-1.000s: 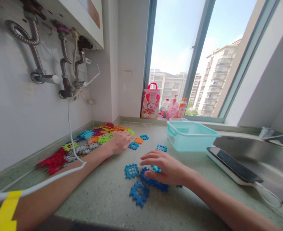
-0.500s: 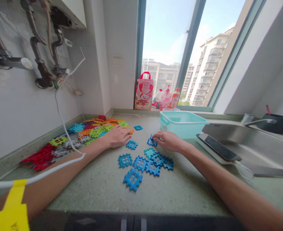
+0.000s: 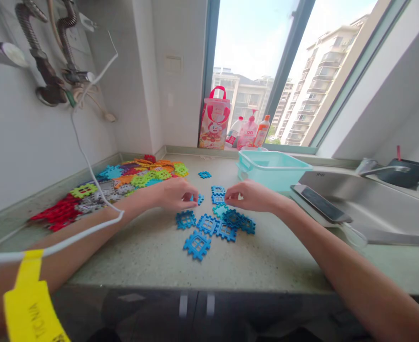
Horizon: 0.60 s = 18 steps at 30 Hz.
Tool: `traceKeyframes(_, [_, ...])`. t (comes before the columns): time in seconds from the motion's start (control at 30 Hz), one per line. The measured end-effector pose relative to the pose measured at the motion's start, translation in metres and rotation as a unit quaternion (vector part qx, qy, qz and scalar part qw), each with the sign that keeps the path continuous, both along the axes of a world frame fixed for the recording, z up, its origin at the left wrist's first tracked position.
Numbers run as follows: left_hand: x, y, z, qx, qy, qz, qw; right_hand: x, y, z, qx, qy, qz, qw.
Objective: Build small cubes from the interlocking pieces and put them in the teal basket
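Observation:
My left hand (image 3: 179, 194) is closed, its thumb and fingertips pinching a small blue interlocking tile (image 3: 200, 199) that it partly covers. Across from it, my right hand (image 3: 249, 195) curls its fingers and grips the right edge of a blue tile (image 3: 217, 199). Another blue tile (image 3: 218, 189) lies against that one on the far side. Closer to me, a teal tile (image 3: 220, 210) and several blue window-shaped tiles (image 3: 207, 224) lie flat, some overlapping. A single blue tile (image 3: 204, 175) rests farther back.
A heap of multicoloured tiles (image 3: 143, 178) lies along the left wall. A turquoise basin (image 3: 275, 168) stands at the back right, by a phone (image 3: 321, 203) and the steel sink (image 3: 376, 204). A white cable (image 3: 84, 237) with a yellow tag crosses the left foreground.
My left hand has moved slightly right from beside the heap onto a blue tile and closed on it. My right hand's fingers have curled at the blue tile. The view has tilted downward.

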State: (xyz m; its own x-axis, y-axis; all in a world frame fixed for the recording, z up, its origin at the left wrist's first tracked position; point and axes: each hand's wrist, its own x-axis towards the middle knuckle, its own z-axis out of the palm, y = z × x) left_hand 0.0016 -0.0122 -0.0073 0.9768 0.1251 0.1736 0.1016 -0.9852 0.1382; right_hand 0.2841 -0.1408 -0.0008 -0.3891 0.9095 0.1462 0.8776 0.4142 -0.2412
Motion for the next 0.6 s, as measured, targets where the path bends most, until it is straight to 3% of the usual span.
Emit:
traceKeyframes(0.1, [0.01,-0.02,-0.006,0.016,-0.054,-0.036,0.998,-0.002,-0.006,0.008,-0.03,-0.014,0.022,0.999])
traceKeyframes(0.23, [0.02,-0.03,-0.018,0.067,-0.054,-0.066,0.994,-0.001,-0.005,0.003,-0.071,-0.013,0.026,0.997])
traceKeyframes(0.47, [0.017,-0.014,-0.019,0.057,-0.026,-0.017,0.998,-0.001,0.004,-0.017,-0.044,0.004,0.006,0.999])
traceKeyframes(0.6, [0.016,-0.01,-0.019,0.023,-0.016,0.017,0.999,-0.003,0.005,-0.02,-0.035,0.008,0.008,0.999])
